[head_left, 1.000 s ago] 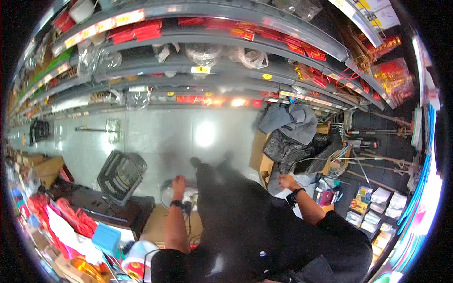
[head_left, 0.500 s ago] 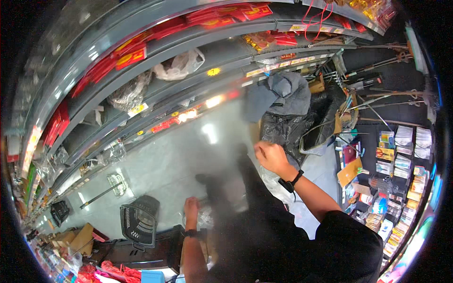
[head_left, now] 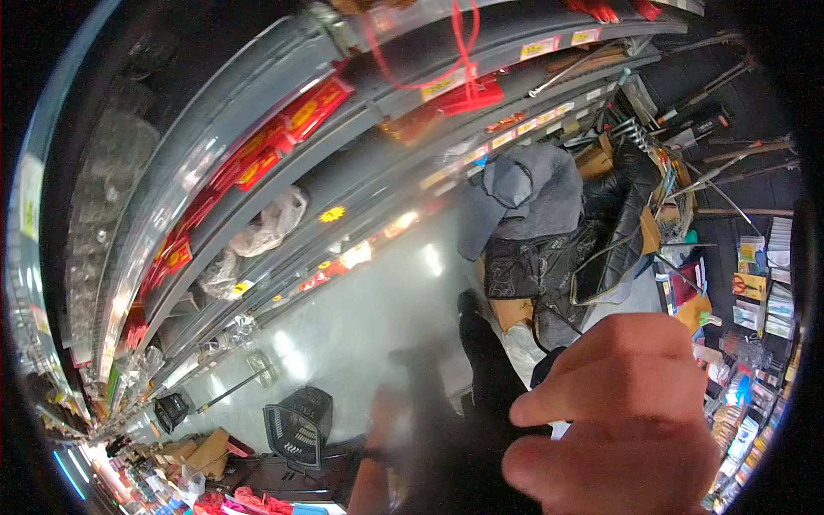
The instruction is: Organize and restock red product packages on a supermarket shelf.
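Note:
My right hand (head_left: 627, 408) is raised close to the camera and fills the lower right. Its fingers are curled in, and nothing shows in the small gap between thumb and forefinger. My left hand (head_left: 390, 408) hangs low beside my dark clothing, blurred, so its fingers cannot be made out. Beyond my right hand, a grey cloth piece (head_left: 549, 193) lies over a black quilted item (head_left: 618, 232). Cardboard (head_left: 512, 314) pokes out beneath them. Neither hand touches this pile.
Long grey shelves (head_left: 343, 184) run along the left and far side, holding red packets (head_left: 283, 129) and plastic bags (head_left: 270, 223). A black basket (head_left: 299, 427) stands on the shiny grey floor (head_left: 343, 335). Hanging small packaged goods (head_left: 751, 283) line the right.
My right hand has risen from beside the pile to close in front of the camera. The view has shifted and turned, and my left hand now appears blurred.

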Tool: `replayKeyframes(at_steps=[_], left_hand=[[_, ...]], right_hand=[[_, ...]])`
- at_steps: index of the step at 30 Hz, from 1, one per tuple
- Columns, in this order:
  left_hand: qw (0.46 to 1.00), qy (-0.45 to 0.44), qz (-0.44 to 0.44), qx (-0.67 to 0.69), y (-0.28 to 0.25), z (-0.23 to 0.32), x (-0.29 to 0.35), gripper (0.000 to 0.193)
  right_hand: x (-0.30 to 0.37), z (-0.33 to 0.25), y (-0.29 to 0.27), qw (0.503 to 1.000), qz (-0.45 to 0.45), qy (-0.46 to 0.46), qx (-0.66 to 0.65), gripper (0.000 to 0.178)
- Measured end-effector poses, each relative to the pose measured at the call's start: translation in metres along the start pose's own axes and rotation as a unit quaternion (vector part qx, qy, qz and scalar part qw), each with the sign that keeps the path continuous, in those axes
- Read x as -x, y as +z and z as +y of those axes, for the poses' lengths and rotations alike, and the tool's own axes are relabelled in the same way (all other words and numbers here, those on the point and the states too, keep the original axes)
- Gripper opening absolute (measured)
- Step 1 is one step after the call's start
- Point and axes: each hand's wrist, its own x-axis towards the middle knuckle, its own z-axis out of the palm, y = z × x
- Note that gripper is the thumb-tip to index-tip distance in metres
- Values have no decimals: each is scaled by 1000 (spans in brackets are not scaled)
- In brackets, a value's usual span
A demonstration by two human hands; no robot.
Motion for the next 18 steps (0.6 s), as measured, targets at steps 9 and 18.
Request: replayKeyframes(at_steps=[9,18], left_hand=[[945,272,177,39,-13,318,-71,16],[970,236,65,5,143,175,-119,17]], right_hand=[[28,133,78,992,78,19,-92,41],[232,274,249,935,-154,301,-110,25]])
